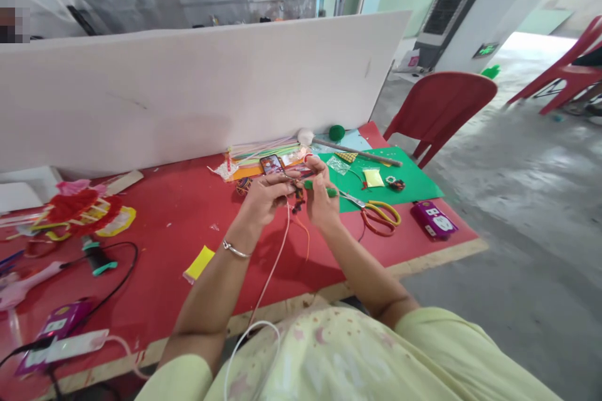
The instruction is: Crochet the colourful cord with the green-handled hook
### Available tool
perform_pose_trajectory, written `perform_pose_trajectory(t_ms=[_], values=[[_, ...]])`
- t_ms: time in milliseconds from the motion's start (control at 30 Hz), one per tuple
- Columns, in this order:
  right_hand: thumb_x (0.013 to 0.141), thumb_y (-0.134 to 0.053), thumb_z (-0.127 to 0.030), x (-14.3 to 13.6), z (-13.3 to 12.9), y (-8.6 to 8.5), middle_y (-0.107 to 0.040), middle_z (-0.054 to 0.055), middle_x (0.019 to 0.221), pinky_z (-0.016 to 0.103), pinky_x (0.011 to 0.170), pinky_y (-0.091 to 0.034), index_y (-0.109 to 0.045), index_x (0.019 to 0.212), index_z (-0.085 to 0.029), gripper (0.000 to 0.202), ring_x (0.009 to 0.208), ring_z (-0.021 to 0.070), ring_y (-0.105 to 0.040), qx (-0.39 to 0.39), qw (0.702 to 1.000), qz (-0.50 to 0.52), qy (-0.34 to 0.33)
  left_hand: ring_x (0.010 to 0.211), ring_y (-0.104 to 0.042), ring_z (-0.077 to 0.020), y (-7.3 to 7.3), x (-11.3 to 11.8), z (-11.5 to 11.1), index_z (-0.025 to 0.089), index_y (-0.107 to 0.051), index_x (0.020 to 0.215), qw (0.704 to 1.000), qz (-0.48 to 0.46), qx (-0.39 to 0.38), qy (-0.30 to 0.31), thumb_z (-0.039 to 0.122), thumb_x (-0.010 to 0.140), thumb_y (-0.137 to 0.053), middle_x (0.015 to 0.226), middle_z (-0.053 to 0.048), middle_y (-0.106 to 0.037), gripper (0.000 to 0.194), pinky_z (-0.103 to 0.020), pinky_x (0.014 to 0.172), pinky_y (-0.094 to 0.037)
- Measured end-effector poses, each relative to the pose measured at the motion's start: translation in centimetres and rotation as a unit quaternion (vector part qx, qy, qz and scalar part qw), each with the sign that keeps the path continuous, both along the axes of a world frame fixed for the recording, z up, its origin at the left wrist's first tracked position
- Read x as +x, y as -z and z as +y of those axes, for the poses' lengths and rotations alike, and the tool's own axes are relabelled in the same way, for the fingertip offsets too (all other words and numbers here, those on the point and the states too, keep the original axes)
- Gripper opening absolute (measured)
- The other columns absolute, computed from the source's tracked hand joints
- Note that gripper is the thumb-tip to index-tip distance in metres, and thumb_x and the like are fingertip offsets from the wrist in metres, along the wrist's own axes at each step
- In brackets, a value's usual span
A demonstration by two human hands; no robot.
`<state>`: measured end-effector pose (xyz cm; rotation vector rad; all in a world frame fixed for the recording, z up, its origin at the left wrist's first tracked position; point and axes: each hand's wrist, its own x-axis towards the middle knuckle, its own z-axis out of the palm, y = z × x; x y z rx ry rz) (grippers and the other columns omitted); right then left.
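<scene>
My left hand (267, 198) pinches a small dark-and-orange crocheted piece (298, 198) above the red tabletop. My right hand (322, 198), close beside it, is closed around a green-handled crochet hook (331, 192); the hook's tip is too small to make out. An orange yarn tail (306, 239) hangs from the piece. A thin pale cord (277, 257) runs down from near my left hand toward my lap. Just behind my hands lie a phone (271, 164) with a lit screen and a small ball of multicoloured yarn (243, 185).
Scissors (383, 216) with yellow and orange handles lie to the right, by a green sheet (418, 178) and a purple box (433, 219). A yellow packet (199, 263), a glue gun (32, 285) and cables are leftward. A white board (188, 94) stands behind; a red chair (444, 106) is at right.
</scene>
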<state>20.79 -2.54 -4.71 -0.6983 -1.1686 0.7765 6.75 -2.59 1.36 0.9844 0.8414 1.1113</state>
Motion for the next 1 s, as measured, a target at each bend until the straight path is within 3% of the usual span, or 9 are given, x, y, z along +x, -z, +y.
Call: perform_pose_trajectory(t_ms=[100,233,333,467,600,700,800,900,1000], values=[[0.091,-0.067,-0.064,2.4,0.7,-0.7,-0.063,0.006,0.139,0.044,0.105,-0.057,-0.082,0.077,-0.025,0.044,0.136,0.0298,-0.057,0.058,0.997,-0.056,-0.008,0.049,-0.044,-0.0072,-0.5,-2.2,0.5,0.013,-0.085,0.085,0.997,0.038,-0.015,0.064,0.017,0.054,-0.078,0.059,-0.002,-0.064,0.032,-0.021,0.044,-0.027],[0.09,-0.072,-0.06,5.0,1.2,-2.5,-0.06,0.004,0.144,0.045,0.102,-0.059,-0.085,0.087,-0.032,0.032,0.133,0.0283,-0.056,0.1,0.976,-0.188,-0.042,0.047,-0.043,-0.0073,-0.8,-3.6,0.9,0.014,-0.085,0.085,0.995,0.061,-0.015,0.081,0.016,0.054,-0.075,0.057,-0.002,-0.062,0.032,-0.021,0.043,-0.027],[0.091,-0.073,-0.055,5.9,1.4,-3.7,-0.057,0.001,0.145,0.044,0.101,-0.06,-0.085,0.1,-0.04,0.021,0.136,0.0275,-0.051,0.167,0.944,-0.28,-0.051,0.045,-0.042,-0.0072,-0.9,-3.8,1.1,0.013,-0.085,0.086,0.992,0.06,-0.022,0.106,0.015,0.054,-0.073,0.055,-0.001,-0.06,0.035,-0.021,0.042,-0.024],[0.089,-0.077,-0.047,6.6,1.7,-4.9,-0.058,0.002,0.145,0.044,0.098,-0.062,-0.083,0.109,-0.041,0.022,0.135,0.0291,-0.048,0.266,0.893,-0.362,-0.039,0.043,-0.036,-0.0054,-1.1,-4.2,1.5,0.012,-0.085,0.086,0.989,0.058,-0.021,0.137,0.013,0.053,-0.07,0.055,0.0,-0.058,0.036,-0.022,0.041,-0.02],[0.089,-0.078,-0.045,7.6,1.9,-6.3,-0.058,0.001,0.15,0.047,0.102,-0.061,-0.082,0.111,-0.041,0.023,0.136,0.0299,-0.048,0.285,0.862,-0.414,-0.071,0.042,-0.035,-0.0051,-1.2,-4.8,2.0,0.012,-0.086,0.082,0.984,0.094,-0.017,0.149,0.013,0.051,-0.069,0.055,-0.001,-0.061,0.035,-0.022,0.041,-0.022],[0.089,-0.078,-0.047,8.1,2.2,-7.0,-0.059,0.002,0.149,0.047,0.104,-0.06,-0.085,0.102,-0.036,0.019,0.14,0.0303,-0.047,0.252,0.866,-0.413,-0.123,0.042,-0.035,-0.0055,-1.3,-5.0,2.0,0.012,-0.085,0.078,0.979,0.12,-0.015,0.165,0.015,0.051,-0.069,0.054,-0.003,-0.062,0.032,-0.022,0.041,-0.022],[0.09,-0.077,-0.049,7.5,2.1,-6.5,-0.062,0.004,0.144,0.043,0.106,-0.058,-0.085,0.091,-0.032,0.019,0.143,0.0284,-0.048,0.171,0.904,-0.343,-0.188,0.043,-0.035,-0.0059,-1.1,-4.4,1.7,0.012,-0.086,0.082,0.98,0.121,0.002,0.16,0.015,0.054,-0.07,0.051,-0.002,-0.061,0.033,-0.022,0.042,-0.024],[0.093,-0.07,-0.055,5.1,1.6,-4.2,-0.069,0.005,0.131,0.038,0.109,-0.056,-0.082,0.081,-0.027,0.033,0.132,0.0231,-0.06,0.035,0.964,-0.185,-0.187,0.051,-0.047,-0.0083,-0.3,-3.0,1.4,0.014,-0.087,0.092,0.99,0.089,0.052,0.101,0.013,0.058,-0.075,0.066,-0.005,-0.071,0.036,-0.022,0.048,-0.035],[0.088,-0.065,-0.071,1.8,0.9,-1.4,-0.074,0.004,0.112,0.03,0.085,-0.063,-0.077,0.093,-0.025,0.048,0.101,0.0173,-0.072,-0.12,0.981,0.019,-0.15,0.072,-0.062,-0.0142,0.8,-1.5,1.3,0.018,-0.085,0.104,0.986,0.093,0.136,0.006,0.015,0.063,-0.082,0.085,-0.005,-0.077,0.04,-0.024,0.061,-0.047]])
